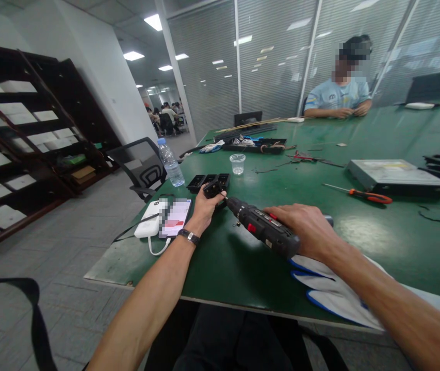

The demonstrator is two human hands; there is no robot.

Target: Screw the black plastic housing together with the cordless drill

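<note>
My left hand [203,208] is closed round a small black part [212,188], whose exact kind I cannot make out. In my right hand [307,226] is a black cordless drill [262,225] with red buttons, lying almost level. Its tip points left and meets or nearly meets the black part by my left thumb; whether they touch is unclear. A black compartment tray [196,182] sits just behind my left hand. Under my right forearm lie white work gloves [331,293] with blue edging.
Left are a water bottle [171,165], a phone [176,219] and a white power bank [152,218]. A clear cup [237,164] stands behind. Right are a screwdriver [370,196] and a flat metal box [397,175]. Across the green table [220,268] sits a person [338,95].
</note>
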